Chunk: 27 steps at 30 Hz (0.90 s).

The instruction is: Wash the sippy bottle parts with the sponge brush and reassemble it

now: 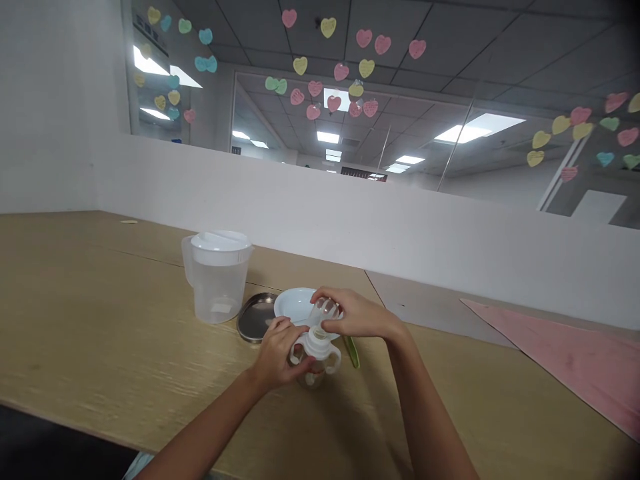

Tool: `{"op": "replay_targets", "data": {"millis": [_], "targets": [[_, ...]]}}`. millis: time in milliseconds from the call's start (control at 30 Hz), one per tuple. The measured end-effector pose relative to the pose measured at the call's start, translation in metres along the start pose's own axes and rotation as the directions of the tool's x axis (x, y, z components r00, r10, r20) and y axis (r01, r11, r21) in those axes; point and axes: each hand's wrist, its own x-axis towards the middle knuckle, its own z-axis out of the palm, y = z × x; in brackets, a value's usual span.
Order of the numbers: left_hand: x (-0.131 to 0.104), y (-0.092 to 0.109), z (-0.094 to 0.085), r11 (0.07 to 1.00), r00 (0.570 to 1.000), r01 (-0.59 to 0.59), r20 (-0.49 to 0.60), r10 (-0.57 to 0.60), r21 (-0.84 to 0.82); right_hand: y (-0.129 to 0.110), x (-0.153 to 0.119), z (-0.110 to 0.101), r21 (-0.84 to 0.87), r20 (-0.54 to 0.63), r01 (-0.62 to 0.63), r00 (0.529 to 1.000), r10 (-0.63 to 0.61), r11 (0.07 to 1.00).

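A baby bottle [317, 346] with a white collar and two white side handles stands on the table in front of me. My left hand [281, 353] is closed around its left side and handle. Just above the collar, my right hand [353, 313] grips a clear domed cap [326, 308]; whether the cap touches the collar I cannot tell. Behind the bottle is a pale blue-white bowl [295, 301], partly covered by my hands. A green-handled utensil [353, 353] sticks out to the right of the bottle, its other end hidden.
A lidded translucent pitcher [220, 280] stands to the left, beside a round dark metal tray [255, 319]. A pink cloth [575, 353] lies at the right. A low white wall [280, 200] with windows above bounds the wooden table [125, 320] at the back.
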Motion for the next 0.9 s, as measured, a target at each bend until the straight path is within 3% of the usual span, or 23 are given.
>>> {"op": "replay_targets", "data": {"millis": [333,900], "targets": [[0.000,0.000,0.000,0.999,1.000,-0.027,0.005,0.027,0.046,0.008,0.012,0.014,-0.088,0.227,-0.039,0.972,0.058,0.995],[-0.004,-0.003,0.006,0.999,0.999,-0.027,-0.026,0.028,0.046,0.004,0.017,0.022,-0.215,0.190,-0.031,0.979,0.073,0.976]]}}
